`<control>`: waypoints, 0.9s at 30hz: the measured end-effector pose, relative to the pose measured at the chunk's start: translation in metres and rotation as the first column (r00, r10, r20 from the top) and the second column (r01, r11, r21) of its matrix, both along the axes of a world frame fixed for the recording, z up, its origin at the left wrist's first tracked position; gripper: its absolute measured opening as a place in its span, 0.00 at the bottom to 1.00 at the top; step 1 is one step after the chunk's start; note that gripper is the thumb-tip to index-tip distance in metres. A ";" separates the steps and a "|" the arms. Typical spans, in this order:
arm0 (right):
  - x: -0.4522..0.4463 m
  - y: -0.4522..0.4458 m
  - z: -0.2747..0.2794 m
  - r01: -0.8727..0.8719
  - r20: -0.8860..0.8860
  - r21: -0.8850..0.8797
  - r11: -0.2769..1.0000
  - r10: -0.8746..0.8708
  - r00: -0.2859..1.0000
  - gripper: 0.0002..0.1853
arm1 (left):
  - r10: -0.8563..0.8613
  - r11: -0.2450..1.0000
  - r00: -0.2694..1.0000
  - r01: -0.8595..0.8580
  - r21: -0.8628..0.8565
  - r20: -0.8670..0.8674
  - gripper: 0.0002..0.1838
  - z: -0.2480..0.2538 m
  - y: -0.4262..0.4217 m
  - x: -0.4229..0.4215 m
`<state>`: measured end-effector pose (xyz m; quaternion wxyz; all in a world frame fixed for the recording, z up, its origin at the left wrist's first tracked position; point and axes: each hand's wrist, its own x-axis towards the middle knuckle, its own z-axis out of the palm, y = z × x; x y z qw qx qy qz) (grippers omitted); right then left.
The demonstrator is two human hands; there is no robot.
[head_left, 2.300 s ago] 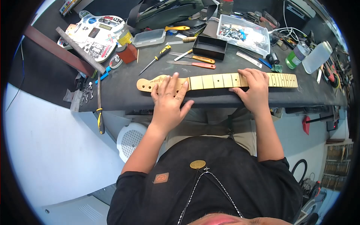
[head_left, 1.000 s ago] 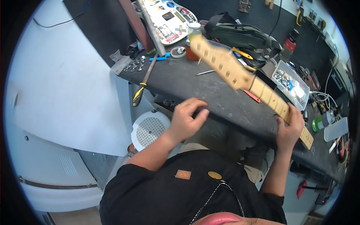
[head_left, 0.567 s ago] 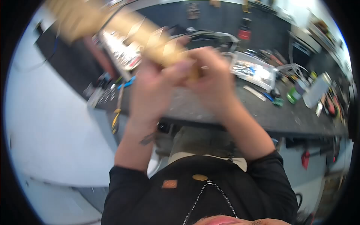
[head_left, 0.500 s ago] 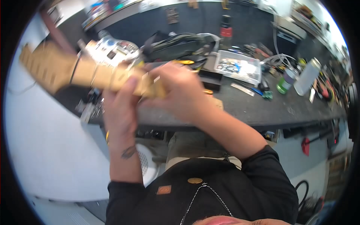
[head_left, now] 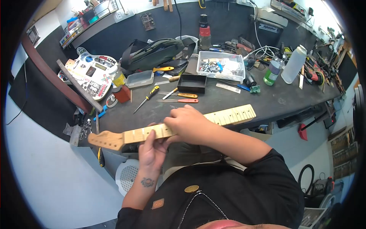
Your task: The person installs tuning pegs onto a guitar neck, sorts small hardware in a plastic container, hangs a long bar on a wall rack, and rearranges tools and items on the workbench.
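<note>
A light wooden guitar neck (head_left: 225, 116) is held above the bench's front edge, headstock to the left, fretted face up. My left hand (head_left: 152, 150) grips it from below near the lower frets, thumb on the front edge and palm turned up. Just to the right, my right hand (head_left: 187, 124) is wrapped over the neck from above, its fingertips partly hidden. Behind the neck lie a red-handled file (head_left: 178, 100), an orange-handled tool (head_left: 187, 95) and a yellow-black screwdriver (head_left: 146, 99).
On the dark bench (head_left: 282, 100) stand a black tray (head_left: 191, 84), a clear bin of small parts (head_left: 221, 65), a green bottle (head_left: 273, 71) and a white bottle (head_left: 294, 64). A stickered guitar body (head_left: 91, 70) lies at the left, beside a long metal bar (head_left: 80, 86).
The neck was lying on the bench, was lifted and swung up to the left in both hands, and has come down nearly level. The view has turned too.
</note>
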<state>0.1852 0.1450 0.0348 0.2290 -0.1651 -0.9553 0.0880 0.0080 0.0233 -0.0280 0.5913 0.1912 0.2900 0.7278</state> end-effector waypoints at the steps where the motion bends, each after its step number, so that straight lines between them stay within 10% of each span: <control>1: 0.009 0.008 -0.004 0.026 0.059 -0.041 0.999 -0.024 0.998 0.29 | -0.047 0.999 0.998 0.048 -0.022 0.040 0.20 -0.008 0.009 0.006; 14: 0.087 0.069 -0.032 0.108 0.068 -0.151 0.983 -0.098 0.993 0.29 | -0.468 0.853 0.878 0.419 -0.313 -0.100 0.19 0.005 0.037 0.000; 21: 0.192 0.109 0.016 0.383 -0.170 -0.146 0.912 -0.404 0.899 0.09 | -0.589 0.799 0.556 0.508 -0.322 -0.586 0.17 0.043 0.087 0.025; 24: 0.218 0.115 0.008 0.340 -0.154 -0.327 0.882 -0.405 0.901 0.13 | -0.351 0.766 0.198 0.622 -0.159 -0.915 0.18 0.074 0.136 0.023; 27: 0.222 0.143 0.013 0.070 -0.235 -0.470 0.880 -0.201 0.951 0.17 | -0.163 0.882 0.172 0.466 -0.065 -0.972 0.15 0.111 0.148 0.001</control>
